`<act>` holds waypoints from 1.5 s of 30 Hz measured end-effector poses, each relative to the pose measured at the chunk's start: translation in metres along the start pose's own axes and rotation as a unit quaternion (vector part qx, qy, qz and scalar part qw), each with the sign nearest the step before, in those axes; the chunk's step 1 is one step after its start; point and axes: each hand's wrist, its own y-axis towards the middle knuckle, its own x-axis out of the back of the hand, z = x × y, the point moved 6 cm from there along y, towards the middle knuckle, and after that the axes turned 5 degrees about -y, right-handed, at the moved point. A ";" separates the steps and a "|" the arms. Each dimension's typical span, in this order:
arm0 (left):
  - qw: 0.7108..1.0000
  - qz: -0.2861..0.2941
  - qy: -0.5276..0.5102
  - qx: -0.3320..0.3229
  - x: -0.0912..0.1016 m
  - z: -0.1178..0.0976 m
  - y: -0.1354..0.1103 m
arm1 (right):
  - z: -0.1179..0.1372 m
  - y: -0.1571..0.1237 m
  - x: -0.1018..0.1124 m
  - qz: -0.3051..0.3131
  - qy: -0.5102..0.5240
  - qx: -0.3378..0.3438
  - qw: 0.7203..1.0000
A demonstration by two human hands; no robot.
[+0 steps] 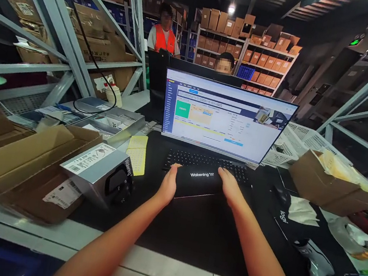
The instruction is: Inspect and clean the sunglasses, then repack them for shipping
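Note:
Between my two hands is a flat black box [199,184] with "Wakening" printed in white on top. My left hand [169,183] grips its left end, thumb along the upper edge. At the opposite end, my right hand [227,186] holds it the same way. The fingers under the box are hidden. Just behind it lies a black keyboard [191,159], partly covered by the box. A silver-grey Wakening product box [100,173] with a white label stands tilted to the left of my left hand, against an open brown carton [24,163].
A monitor [223,116] stands behind the keyboard. Yellow label sheets [137,153] lie left of it. On the right are a mouse [280,196], a barcode scanner [315,273] and a brown carton [331,186]. A person in an orange vest [165,38] stands beyond the desk.

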 end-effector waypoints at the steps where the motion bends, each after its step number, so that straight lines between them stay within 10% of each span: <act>1: 1.000 -0.007 0.009 -0.004 0.001 0.001 0.001 | -0.002 0.001 -0.001 0.005 -0.001 0.002 1.000; 12: 0.998 0.012 0.062 -0.009 0.000 0.000 0.003 | -0.003 0.005 -0.008 0.092 0.001 0.028 0.995; 23: 0.954 0.234 0.177 -0.058 -0.010 -0.008 -0.003 | 0.001 -0.004 0.002 0.127 -0.091 0.065 0.986; 30: 0.944 0.155 0.233 -0.173 -0.006 -0.051 -0.021 | 0.005 -0.013 0.011 0.134 -0.156 0.100 0.974; 35: 0.813 0.000 0.347 -0.467 0.045 -0.152 -0.077 | 0.009 -0.035 0.013 0.179 -0.266 0.075 0.944; 39: 0.718 -0.243 0.508 -0.409 0.132 -0.170 -0.087 | 0.021 -0.068 -0.022 0.292 -0.271 0.136 0.907; 45: 0.728 -0.124 0.598 -0.312 0.160 -0.136 -0.080 | 0.031 -0.082 -0.052 0.273 -0.354 0.208 0.870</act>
